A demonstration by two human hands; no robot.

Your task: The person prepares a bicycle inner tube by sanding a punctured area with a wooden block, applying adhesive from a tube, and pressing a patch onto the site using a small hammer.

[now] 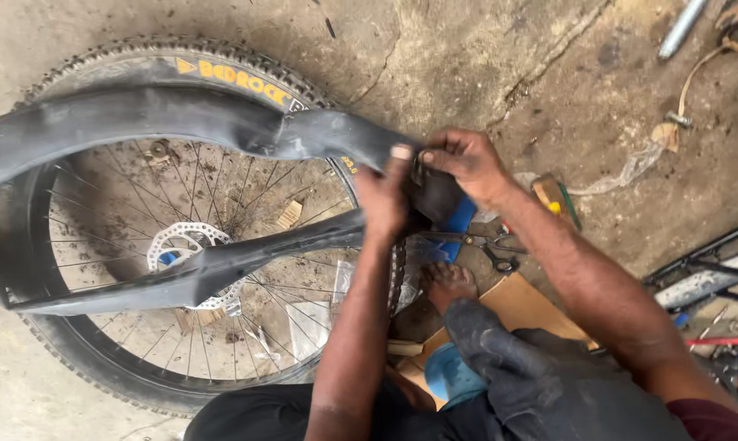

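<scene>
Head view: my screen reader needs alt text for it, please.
Both hands, left hand and right hand, pinch a black inner tube pulled loose above a bicycle wheel lying flat on a concrete floor. Scissors lie beside cardboard.

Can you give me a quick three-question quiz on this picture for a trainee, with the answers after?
1. Which hands grip the black inner tube?
2. True or false: the bicycle wheel stands upright against a wall.
3. What lies on the ground just right of the hands: A) scissors, B) a hammer, C) a pump?

Key
1. Both: the left hand and the right hand pinch the same spot of the tube.
2. False: the wheel lies flat on the concrete floor.
3. A: the scissors lie beside the cardboard.
</scene>
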